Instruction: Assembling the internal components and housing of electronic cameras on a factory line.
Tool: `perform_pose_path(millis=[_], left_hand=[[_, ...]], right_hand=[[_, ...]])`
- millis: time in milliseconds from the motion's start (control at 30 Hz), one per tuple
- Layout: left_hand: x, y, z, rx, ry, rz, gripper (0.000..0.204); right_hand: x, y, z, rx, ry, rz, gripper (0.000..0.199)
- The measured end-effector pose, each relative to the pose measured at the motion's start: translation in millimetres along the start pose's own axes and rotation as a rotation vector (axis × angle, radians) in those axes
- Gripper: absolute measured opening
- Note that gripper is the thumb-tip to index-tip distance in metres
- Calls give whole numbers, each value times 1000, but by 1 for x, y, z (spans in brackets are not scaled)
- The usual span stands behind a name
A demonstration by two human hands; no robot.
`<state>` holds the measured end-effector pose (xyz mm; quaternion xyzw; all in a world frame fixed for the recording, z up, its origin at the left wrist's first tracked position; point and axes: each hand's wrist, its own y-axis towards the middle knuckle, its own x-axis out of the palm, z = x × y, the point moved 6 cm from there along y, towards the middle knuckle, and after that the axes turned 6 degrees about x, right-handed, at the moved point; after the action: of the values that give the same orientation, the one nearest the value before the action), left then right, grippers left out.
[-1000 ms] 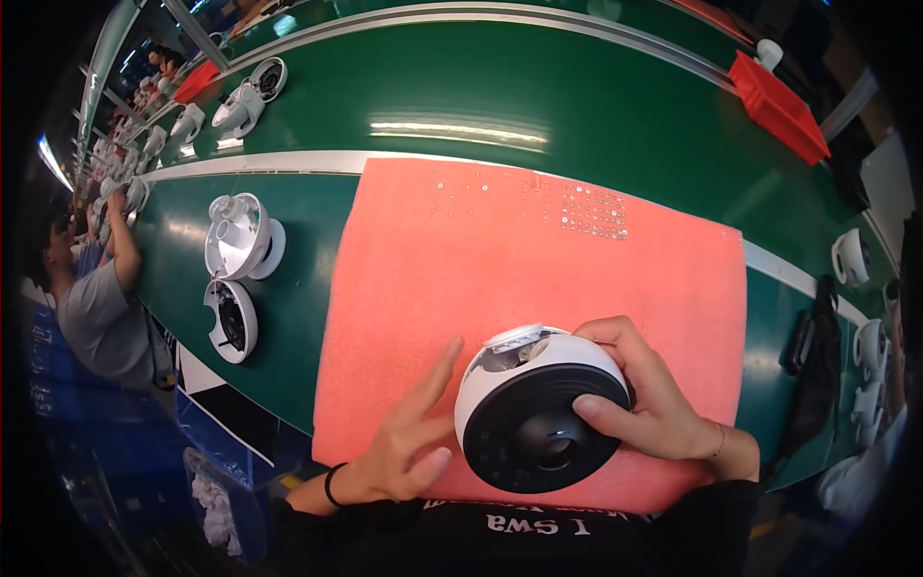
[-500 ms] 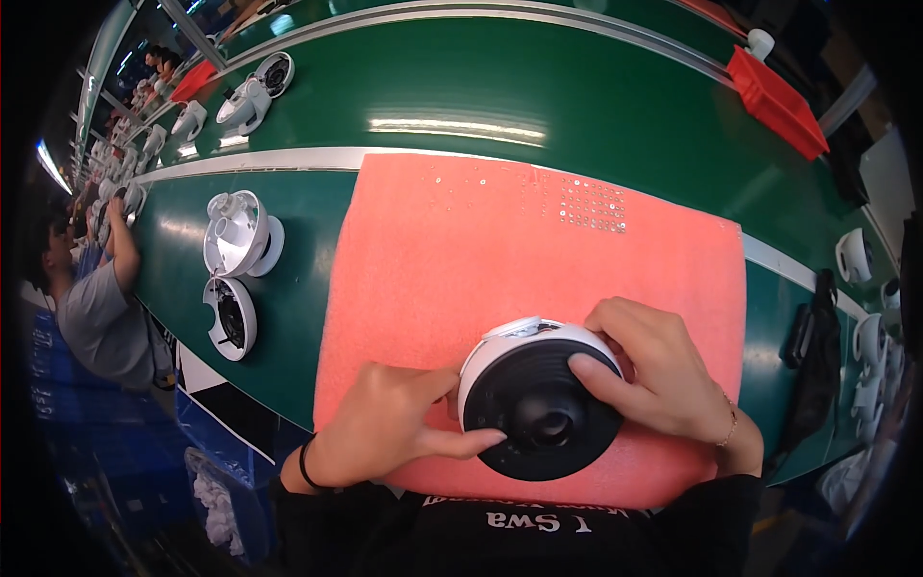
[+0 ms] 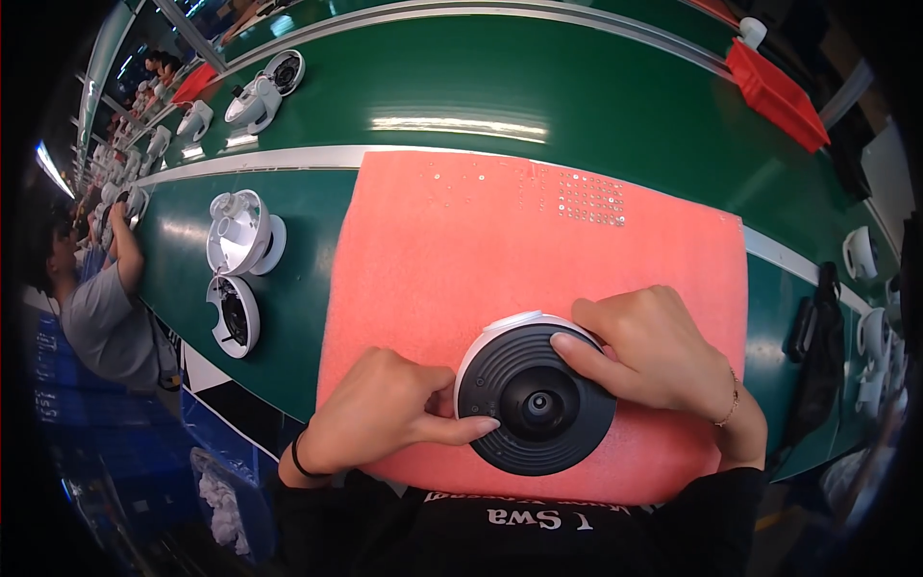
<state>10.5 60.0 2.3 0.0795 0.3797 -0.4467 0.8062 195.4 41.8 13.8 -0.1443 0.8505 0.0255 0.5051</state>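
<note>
Your left hand (image 3: 389, 409) pinches the rim of the round white plastic-looking housing with a ribbed black face (image 3: 577, 423), thumb laid on the face and fingers bent behind it. Your right hand (image 3: 649, 346) grips the upper right edge, thumb also on the black. The housing sits between your two hands, tilted so its dark central lens (image 3: 539, 404) faces up toward you, above the soft pink foam mat (image 3: 433, 269).

It looks stiff and fairly light, perhaps a little slippery on the smooth white shell; the lens is likely the delicate part, so the outer rim seems the safest hold. Beyond your right hand, rows of small metallic screws (image 3: 591, 200) lie on the mat.
</note>
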Motion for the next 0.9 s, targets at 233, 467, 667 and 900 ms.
perform_pose_path(millis=[233, 467, 667, 900], left_hand=[[-3, -2, -2, -11, 23, 10, 47], [-3, -1, 3, 0, 46, 15, 49], [0, 0, -2, -8, 105, 0, 50], [39, 2, -16, 41, -689, 27, 65]], right_hand=[[-21, -19, -36, -339, -116, 456, 46], [-9, -34, -56, -544, 158, 169, 34], [-3, -35, -51, -500, 200, 67, 47], [29, -26, 9, 77, 647, -19, 64]])
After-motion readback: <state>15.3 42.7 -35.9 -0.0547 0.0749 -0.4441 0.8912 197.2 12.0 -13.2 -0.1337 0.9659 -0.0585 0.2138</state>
